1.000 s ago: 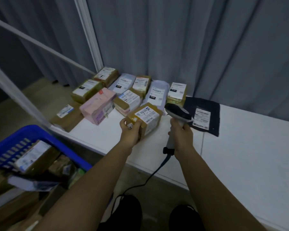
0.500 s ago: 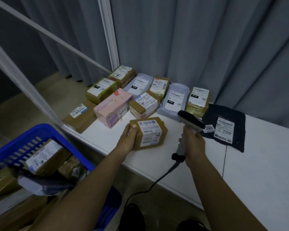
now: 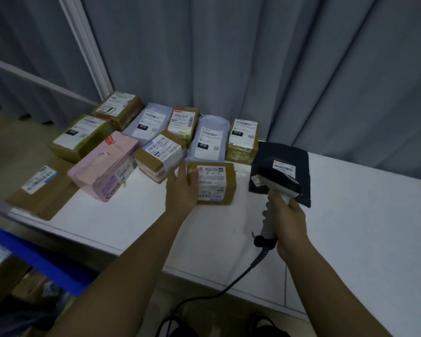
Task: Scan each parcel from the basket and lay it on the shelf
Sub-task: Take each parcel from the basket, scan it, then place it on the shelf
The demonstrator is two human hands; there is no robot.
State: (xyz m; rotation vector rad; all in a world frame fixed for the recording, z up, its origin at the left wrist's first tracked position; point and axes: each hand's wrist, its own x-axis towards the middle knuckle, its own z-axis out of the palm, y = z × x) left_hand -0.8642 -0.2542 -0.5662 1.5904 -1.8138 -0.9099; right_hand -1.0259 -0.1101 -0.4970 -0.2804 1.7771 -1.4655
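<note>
**Operator:** From my feed, the white shelf point(image 3: 350, 239) fills the frame, with the blue basket point(image 3: 34, 259) cut off at the lower left. I judge we're at the laying-down step: the brown parcel point(image 3: 214, 182) lies flat on the shelf, label up, in front of the row.

**Colleague:** Has it been let go?

**Operator:** Nearly. My left hand point(image 3: 181, 190) lies against its left side, fingers relaxed and straight, not wrapped round it. My right hand point(image 3: 286, 220) is clenched round the grip of the scanner point(image 3: 277, 188), cable trailing down.

**Colleague:** Next?

**Operator:** I'd say draw the left hand away and reach into the basket for another, label facing up for the scanner.

**Colleague:** The count?

**Operator:** Eleven parcels on the shelf: seven brown boxes, two pale mailers, one pink box point(image 3: 102, 166), one black bag point(image 3: 289, 166). One scanner. One basket.
</note>
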